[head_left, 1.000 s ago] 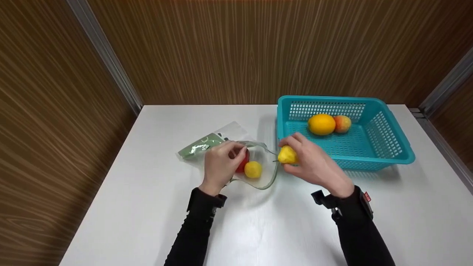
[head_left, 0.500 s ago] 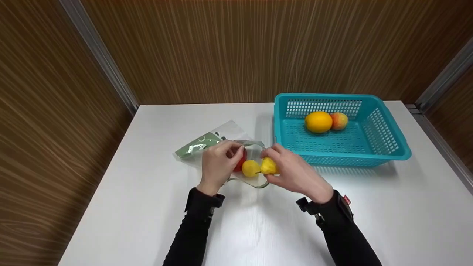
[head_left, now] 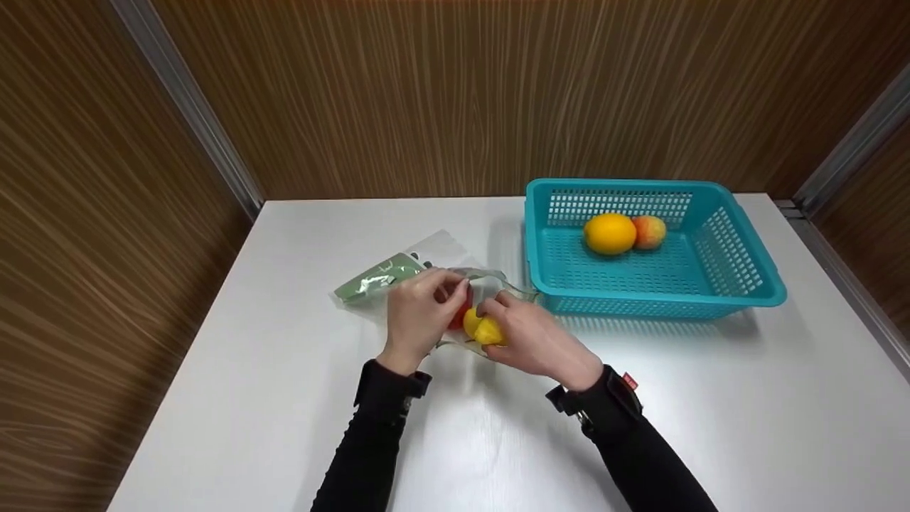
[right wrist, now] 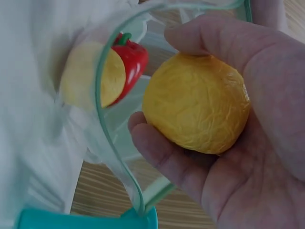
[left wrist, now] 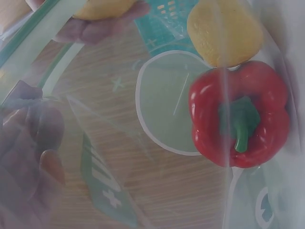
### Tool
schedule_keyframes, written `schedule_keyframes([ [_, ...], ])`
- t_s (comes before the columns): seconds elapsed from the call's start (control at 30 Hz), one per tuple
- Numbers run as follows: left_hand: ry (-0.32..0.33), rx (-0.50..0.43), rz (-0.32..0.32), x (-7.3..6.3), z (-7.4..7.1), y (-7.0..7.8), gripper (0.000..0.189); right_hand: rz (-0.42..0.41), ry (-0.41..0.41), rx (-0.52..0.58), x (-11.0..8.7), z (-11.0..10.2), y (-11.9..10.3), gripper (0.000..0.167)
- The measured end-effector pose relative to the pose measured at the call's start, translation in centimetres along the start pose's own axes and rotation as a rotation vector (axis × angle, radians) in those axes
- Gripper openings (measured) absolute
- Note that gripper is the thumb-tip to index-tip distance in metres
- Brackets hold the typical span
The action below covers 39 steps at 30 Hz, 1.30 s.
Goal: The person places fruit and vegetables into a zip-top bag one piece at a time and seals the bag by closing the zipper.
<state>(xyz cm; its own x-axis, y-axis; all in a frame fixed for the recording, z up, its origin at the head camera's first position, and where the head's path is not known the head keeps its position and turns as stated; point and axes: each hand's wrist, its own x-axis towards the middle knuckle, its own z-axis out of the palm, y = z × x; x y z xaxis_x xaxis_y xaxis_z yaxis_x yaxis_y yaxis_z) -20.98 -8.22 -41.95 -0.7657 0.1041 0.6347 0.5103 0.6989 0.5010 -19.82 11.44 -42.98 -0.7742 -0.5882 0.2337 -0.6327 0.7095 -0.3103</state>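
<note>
My left hand (head_left: 419,316) pinches the rim of a clear plastic bag (head_left: 442,247) with green print, which lies on the table with its mouth spread toward the right. Inside the bag are a red bell pepper (left wrist: 240,114) with a green stem and a rounded yellow fruit (left wrist: 224,33). A yellow pear (right wrist: 195,102) is gripped between the thumb and fingers of my right hand (head_left: 537,338). That hand is at the bag's mouth, and the pear overlaps the other yellow fruit in the head view. The bag's green-edged rim curves beside the pear in the right wrist view.
Just right of the bag stands a teal plastic basket (head_left: 686,267). It holds an orange-yellow fruit (head_left: 610,233) and a peach (head_left: 649,232) side by side. Wood-grain panels (head_left: 398,99) rise behind and to the left of the white table (head_left: 270,355).
My right hand has carried the pear leftward from beside the basket into the bag's mouth. The left hand keeps its hold on the rim, nearly in place.
</note>
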Motion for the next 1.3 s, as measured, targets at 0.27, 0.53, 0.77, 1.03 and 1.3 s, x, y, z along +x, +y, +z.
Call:
schedule_keyframes([
  [0.27,-0.014,-0.015,-0.001,0.0,0.1,0.2,0.01,0.018,-0.048,0.018,0.6,1.9,0.6,0.039],
  [0.53,-0.009,-0.01,0.022,0.1,0.1,0.4,0.008,0.019,0.021,-0.005,1.1,3.7,1.2,0.042],
  [0.77,-0.019,-0.017,0.014,0.1,0.2,0.4,0.007,-0.084,0.109,-0.042,1.4,5.1,1.6,0.057],
  [1.03,-0.02,-0.019,0.012,0.0,0.2,0.3,0.007,-0.104,0.192,-0.023,1.6,5.9,1.9,0.071],
  [1.3,-0.013,-0.023,0.021,0.0,0.1,0.2,0.007,-0.107,0.2,-0.067,1.7,6.1,2.0,0.066],
])
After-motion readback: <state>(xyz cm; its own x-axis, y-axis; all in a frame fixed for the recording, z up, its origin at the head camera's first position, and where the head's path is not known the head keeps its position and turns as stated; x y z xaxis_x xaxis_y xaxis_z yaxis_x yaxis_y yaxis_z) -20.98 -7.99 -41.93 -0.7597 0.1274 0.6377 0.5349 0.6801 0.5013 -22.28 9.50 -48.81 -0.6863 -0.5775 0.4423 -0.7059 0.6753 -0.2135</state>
